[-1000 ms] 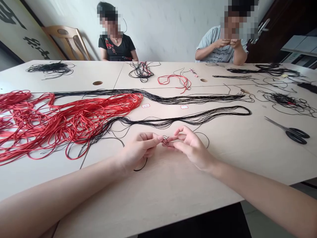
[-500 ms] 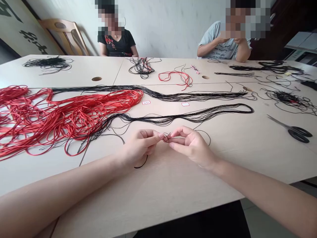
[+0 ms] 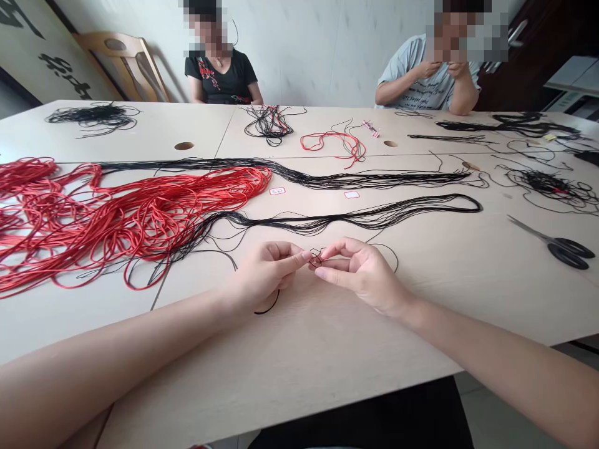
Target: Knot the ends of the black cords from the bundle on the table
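Observation:
A thin black cord (image 3: 316, 258) forms small loops between my fingertips, above the table's near half. My left hand (image 3: 275, 272) pinches it between thumb and forefinger, the other fingers curled in. One dark cord end hangs below that hand. My right hand (image 3: 358, 272) has its thumb and fingers gathered at the loops, and a strand curves out behind it to the right. Just beyond both hands lies a long bundle of black cords (image 3: 327, 218). A big tangled heap of red cords (image 3: 140, 218) spreads to the left.
Black-handled scissors (image 3: 556, 243) lie on the table (image 3: 327, 368) at the right. A second black cord bundle (image 3: 327, 181), two small paper labels and several cord tangles lie farther back. Two people sit across the table; one (image 3: 421, 84) holds both hands raised.
My fingers have shifted only slightly around the loops, with both hands staying in place. The view has moved a little.

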Demonstrator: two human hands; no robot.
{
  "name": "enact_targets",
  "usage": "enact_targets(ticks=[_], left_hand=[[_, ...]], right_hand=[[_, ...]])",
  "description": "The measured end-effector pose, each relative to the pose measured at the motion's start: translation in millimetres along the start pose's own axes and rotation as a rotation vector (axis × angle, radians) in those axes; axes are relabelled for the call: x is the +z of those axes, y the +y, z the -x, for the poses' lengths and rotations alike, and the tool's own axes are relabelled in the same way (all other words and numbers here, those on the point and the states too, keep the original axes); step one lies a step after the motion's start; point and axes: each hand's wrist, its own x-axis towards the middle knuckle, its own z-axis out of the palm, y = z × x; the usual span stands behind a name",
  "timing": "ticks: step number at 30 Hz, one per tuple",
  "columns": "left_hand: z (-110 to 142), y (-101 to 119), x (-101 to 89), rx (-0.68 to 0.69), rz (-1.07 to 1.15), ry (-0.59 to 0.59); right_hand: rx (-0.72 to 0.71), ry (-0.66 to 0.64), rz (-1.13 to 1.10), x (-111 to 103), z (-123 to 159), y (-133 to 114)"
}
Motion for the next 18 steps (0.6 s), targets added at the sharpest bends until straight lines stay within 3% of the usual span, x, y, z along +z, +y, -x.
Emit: enact_targets(ticks=[6,12,16,18], left_hand=[[-0.5,0.0,0.3,0.025,-0.091,0.012],[1.6,-0.3,1.6,0.010,-0.099,0.038],[1.4,-1.4,1.5,0.025,-0.103,0.043],[0.9,-1.4,1.8,0.030,-0.082,0.046]], right_hand=[[0.021,-0.010,0.027,0.0,0.5,-0.9],[-0.082,0.030,0.153,0.1,-0.2,3.5],[-0.093,0.084,0.351,-6.4,11.4,-18.6],[-0.095,-0.007,0.502,-12.4,29.6,-39.2]])
